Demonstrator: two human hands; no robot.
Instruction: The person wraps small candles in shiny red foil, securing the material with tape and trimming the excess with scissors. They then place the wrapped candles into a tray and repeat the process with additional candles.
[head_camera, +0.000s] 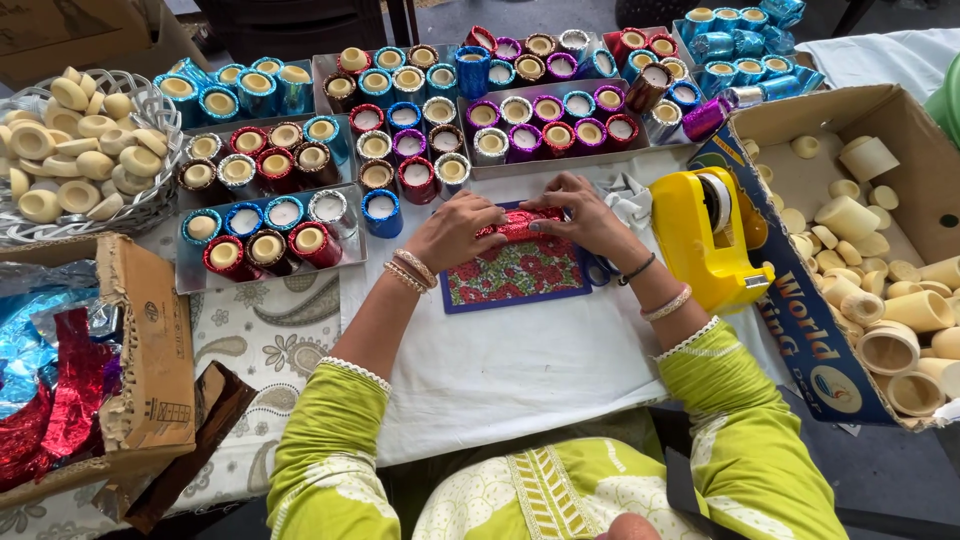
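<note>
A small candle wrapped in shiny red foil (520, 224) lies on a floral red and green board with a blue edge (515, 275). My left hand (458, 230) presses on its left end and my right hand (578, 215) grips its right end, fingers curled over the foil. Both wrists wear bangles, and my sleeves are lime green.
Metal trays (190, 278) of foil-wrapped candles in red, blue, purple and silver fill the far side. A yellow tape dispenser (710, 240) stands at my right, beside a cardboard box (800, 330) of bare wax cups. A white basket (150, 200) of wax pieces and a carton of foil sheets (150, 350) sit at left.
</note>
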